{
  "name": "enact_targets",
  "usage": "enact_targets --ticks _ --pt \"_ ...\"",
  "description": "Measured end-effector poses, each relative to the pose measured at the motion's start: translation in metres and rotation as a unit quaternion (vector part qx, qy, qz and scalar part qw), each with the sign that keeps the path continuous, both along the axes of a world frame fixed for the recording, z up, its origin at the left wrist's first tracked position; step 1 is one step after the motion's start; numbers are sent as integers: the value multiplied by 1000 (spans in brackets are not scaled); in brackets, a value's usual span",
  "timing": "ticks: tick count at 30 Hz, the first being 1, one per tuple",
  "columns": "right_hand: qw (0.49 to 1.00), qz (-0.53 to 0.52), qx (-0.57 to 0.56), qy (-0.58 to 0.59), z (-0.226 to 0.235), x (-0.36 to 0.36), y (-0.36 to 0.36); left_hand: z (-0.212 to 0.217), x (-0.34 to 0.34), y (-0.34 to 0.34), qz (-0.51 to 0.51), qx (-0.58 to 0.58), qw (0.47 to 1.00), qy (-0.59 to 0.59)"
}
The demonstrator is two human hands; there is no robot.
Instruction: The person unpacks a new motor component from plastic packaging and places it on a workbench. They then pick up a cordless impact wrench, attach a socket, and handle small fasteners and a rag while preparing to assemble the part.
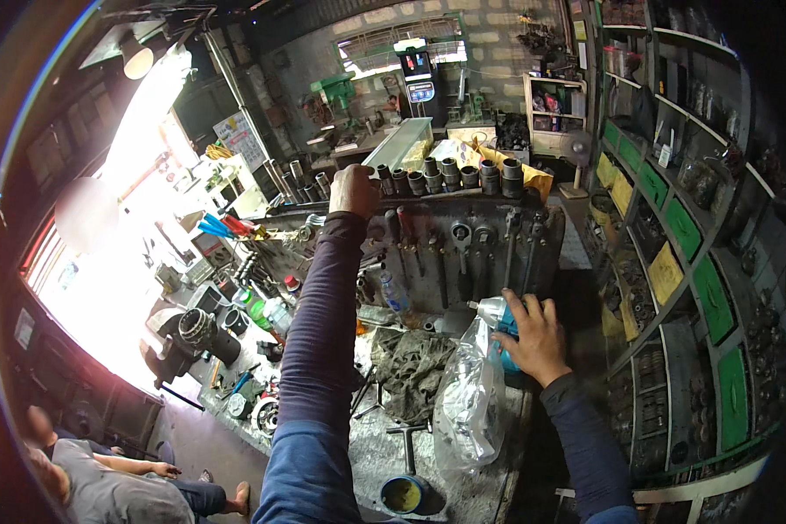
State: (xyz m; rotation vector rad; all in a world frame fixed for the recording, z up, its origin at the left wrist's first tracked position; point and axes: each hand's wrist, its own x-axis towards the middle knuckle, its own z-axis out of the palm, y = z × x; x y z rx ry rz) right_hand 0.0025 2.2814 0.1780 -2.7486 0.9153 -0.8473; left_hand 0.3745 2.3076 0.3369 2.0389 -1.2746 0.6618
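My left hand is stretched far forward to the top of a dark tool rack, its fingers curled down at the row of sockets. What lies inside those fingers is hidden by the back of the hand. Just right of it stand dark metal sockets of several sizes. My right hand grips a teal cordless impact wrench with a grey nose pointing left. A clear plastic bag hangs against the tool and lies on the bench. Next to the bag is a crumpled dark rag.
A T-handle wrench and a blue-rimmed tin of yellowish grease are on the near workbench. Bottles and metal parts crowd its left side. Shelves with green bins line the right. Another person is at lower left.
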Motion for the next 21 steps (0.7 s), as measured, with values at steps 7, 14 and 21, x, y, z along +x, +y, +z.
enact_targets --ticks 7,14,21 --pt "998 29 -48 -38 -12 4 -9 5 -44 93 -88 -196 949 230" --pt "997 30 49 51 1 2 -13 -72 -191 259 -228 -244 886 322" --pt "973 105 119 -168 88 -34 89 -158 -164 454 -155 -190 870 428"
